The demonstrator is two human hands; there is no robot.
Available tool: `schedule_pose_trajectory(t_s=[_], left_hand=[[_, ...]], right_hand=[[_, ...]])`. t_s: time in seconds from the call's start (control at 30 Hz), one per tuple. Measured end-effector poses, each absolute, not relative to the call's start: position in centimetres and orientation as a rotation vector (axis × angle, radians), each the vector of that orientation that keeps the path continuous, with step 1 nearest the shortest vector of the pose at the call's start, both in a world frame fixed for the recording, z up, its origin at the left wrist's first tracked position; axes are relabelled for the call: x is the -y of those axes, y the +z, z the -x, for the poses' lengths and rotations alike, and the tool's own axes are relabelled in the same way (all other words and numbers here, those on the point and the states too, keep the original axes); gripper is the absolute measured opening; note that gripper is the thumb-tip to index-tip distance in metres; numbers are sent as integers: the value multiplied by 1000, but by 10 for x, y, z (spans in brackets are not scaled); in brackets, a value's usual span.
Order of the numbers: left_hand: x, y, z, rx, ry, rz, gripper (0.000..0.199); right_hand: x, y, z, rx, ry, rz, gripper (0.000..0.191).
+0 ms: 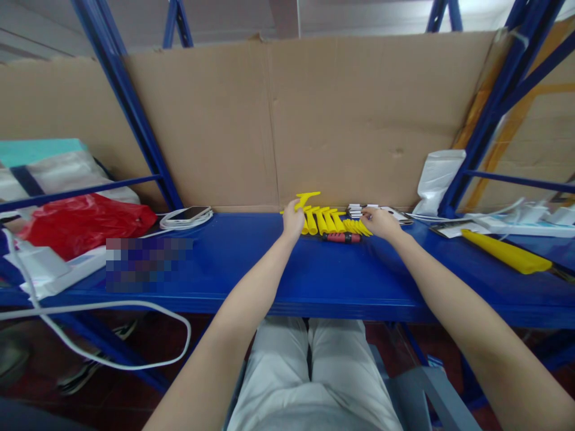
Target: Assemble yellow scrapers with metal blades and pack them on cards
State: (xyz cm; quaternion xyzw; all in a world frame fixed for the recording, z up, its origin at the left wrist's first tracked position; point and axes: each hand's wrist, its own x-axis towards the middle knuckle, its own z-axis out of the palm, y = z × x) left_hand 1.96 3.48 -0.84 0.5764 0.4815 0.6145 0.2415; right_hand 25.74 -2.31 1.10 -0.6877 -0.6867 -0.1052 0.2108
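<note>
My left hand [293, 220] is closed on a yellow T-shaped plastic piece [307, 199], raised upright with its crossbar on top. Just right of that hand stands a row of similar yellow plastic pieces [327, 220], packed close together on the blue table. My right hand [381, 222] has its fingers drawn together at the row's right end, beside several smaller, thin yellow pieces [356, 227]. What its fingertips hold, if anything, is too small to tell. A red and black cylindrical object [342, 237] lies in front of the row. Small white pieces [354, 209] sit behind it.
On the left of the blue table [224, 263] are a phone [191, 214] on a coiled white cable, a red plastic bag [90, 221] and a power strip [72, 272]. A long yellow object [507, 251] and another power strip [525, 226] lie right. Cardboard [314, 120] stands behind.
</note>
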Motion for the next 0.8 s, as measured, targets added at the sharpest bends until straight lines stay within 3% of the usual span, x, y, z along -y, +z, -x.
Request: schedule_pose_trajectory(t_s=[0.17, 0.37, 0.57, 0.8], left_hand=[[-6, -5, -44, -1068, 1475, -1743, 39], [19, -2, -54, -959, 1247, -2107, 39], [31, 1, -51, -1179, 1034, -2644, 45], [40, 4, -48, -1419, 739, -2813, 53]], right_hand=[[18, 7, -260, 1875, -224, 1823, 51], [14, 5, -265, 1859, -220, 1810, 49], [9, 0, -266, 1924, -226, 1635, 51], [6, -7, -251, 2067, -305, 1335, 50]])
